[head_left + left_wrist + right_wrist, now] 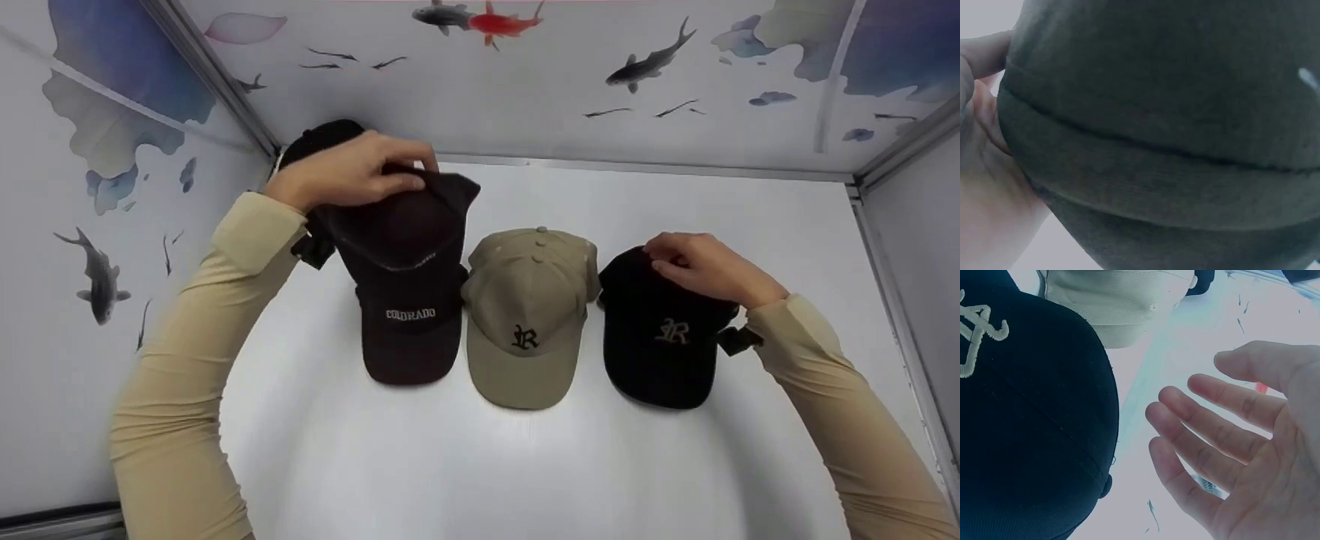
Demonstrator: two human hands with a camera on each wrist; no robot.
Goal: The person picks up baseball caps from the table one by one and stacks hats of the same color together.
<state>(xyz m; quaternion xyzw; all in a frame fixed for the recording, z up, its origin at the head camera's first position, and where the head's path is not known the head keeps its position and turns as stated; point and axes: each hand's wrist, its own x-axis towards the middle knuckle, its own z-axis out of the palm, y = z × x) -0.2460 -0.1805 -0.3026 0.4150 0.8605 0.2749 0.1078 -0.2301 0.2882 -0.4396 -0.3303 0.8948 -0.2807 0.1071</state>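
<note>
My left hand (pixel 360 169) grips a dark baseball cap (pixel 401 229) at its back edge, tilted above another dark cap (pixel 411 341) lettered COLORADO. In the left wrist view the gripped cap's dark fabric (pixel 1157 84) fills most of the picture, with the thumb on one side and the other fingers mostly hidden behind it. A beige cap (pixel 529 300) with a black emblem lies in the middle. To its right is a black cap (pixel 652 360) with a pale emblem. My right hand (pixel 1241 433) is beside that cap's crown, fingers spread and loosely bent, holding nothing.
One more black cap (pixel 334 136) is at the back left, partly behind my left hand. The caps on the white table (pixel 510 472) have brims facing me. Walls with painted fish (pixel 652 64) enclose the back and sides, with a metal strip (pixel 637 169) along the rear edge.
</note>
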